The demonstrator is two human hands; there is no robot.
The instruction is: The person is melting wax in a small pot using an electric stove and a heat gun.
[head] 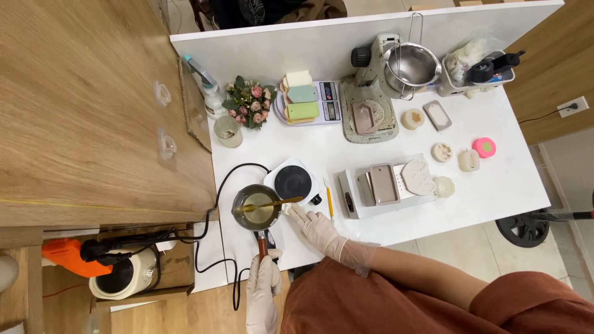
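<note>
Gripping the dark handle of a small metal melting pot [255,207], the gloved left hand [263,278] is clenched round the handle's near end, just off the near edge of the white surface [371,139]. The pot sits at the near left corner of the surface, touching the left side of a small white hot plate [293,182] with a black round top, and holds a yellowish liquid. A gold-coloured stirring stick [272,203] lies across the pot's rim, its right end pointing toward the hot plate. The gloved right hand [318,227] rests flat and released on the surface just right of the pot, fingers spread toward the stick's end; whether they touch it I cannot tell. A yellow pencil [328,199] lies just right of the hot plate. Beyond it is a white tray [352,204] carrying a brownish rectangular mould and pale cast pieces. Farther off stand a kitchen scale [328,102] stacked with coloured tags, a small bunch of pink flowers [250,102], and a steel pitcher [411,65] on a grey stand
</note>
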